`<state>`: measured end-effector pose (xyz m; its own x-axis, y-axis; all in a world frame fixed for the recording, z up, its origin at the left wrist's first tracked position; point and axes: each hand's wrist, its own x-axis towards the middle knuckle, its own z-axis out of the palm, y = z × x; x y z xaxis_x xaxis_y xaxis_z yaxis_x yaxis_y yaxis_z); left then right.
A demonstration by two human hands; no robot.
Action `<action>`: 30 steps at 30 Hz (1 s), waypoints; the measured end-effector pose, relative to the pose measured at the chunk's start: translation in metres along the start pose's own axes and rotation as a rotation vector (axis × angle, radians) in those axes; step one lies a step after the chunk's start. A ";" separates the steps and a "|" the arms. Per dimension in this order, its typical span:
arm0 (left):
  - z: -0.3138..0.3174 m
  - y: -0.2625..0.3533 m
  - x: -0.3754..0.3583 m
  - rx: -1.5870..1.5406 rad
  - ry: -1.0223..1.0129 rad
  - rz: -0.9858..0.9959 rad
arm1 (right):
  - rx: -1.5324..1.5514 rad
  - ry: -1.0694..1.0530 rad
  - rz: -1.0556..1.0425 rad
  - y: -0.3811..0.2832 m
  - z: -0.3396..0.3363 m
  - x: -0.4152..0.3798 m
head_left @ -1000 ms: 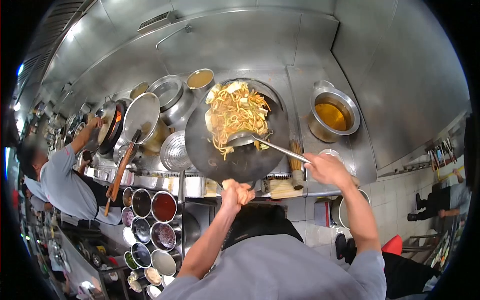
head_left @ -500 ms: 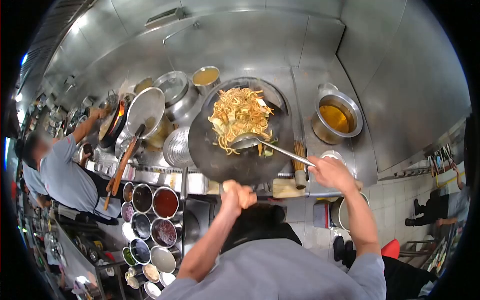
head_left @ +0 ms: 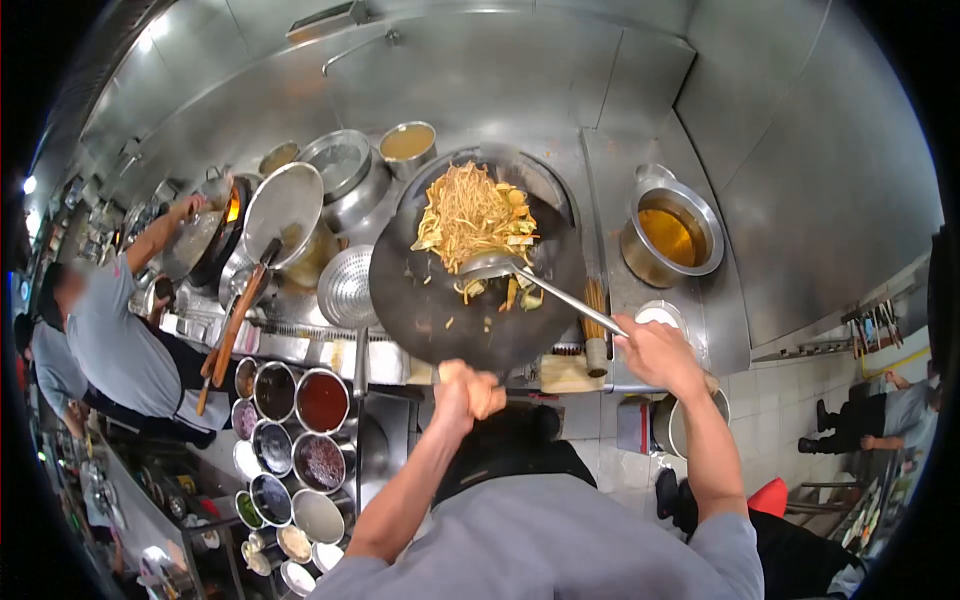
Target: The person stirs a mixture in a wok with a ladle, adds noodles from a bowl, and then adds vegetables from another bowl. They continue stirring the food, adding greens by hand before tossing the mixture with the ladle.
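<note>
My left hand point(head_left: 464, 392) is closed at the near edge of a dark wok point(head_left: 415, 310), around its handle, which the fingers mostly hide. In my right hand point(head_left: 655, 352) is the long handle of a metal ladle point(head_left: 562, 296). The ladle's bowl touches the near side of a heap of fried noodles point(head_left: 468, 205) mixed with pale pieces and vegetables. A few bits lie apart from the heap on the wok's near wall. Beside the ladle handle, to the right of the wok, is a bamboo brush point(head_left: 596, 345).
A pot of yellow oil point(head_left: 670, 235) stands right. On the left are a perforated skimmer point(head_left: 347, 285), a large strainer point(head_left: 283, 210) and several sauce and ingredient containers point(head_left: 322, 400). A co-worker point(head_left: 120, 320) works a wok farther left. Another person point(head_left: 880, 420) stands far right.
The noodles have gathered into a taller heap toward the wok's far side, and loose bits now show on its near wall. Both hands keep their hold; the ladle stays at the heap's near edge.
</note>
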<state>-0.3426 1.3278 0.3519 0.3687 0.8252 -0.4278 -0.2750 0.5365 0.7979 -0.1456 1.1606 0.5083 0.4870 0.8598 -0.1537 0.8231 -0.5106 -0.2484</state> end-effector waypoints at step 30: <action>0.047 0.013 0.143 -0.096 -0.093 -0.352 | -0.244 0.208 -0.012 0.000 0.027 0.102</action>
<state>-0.2515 1.4440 0.3213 0.5333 0.5699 -0.6252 -0.1971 0.8024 0.5633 -0.1039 1.2486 0.4664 0.5051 0.8614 0.0532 0.8629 -0.5054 -0.0085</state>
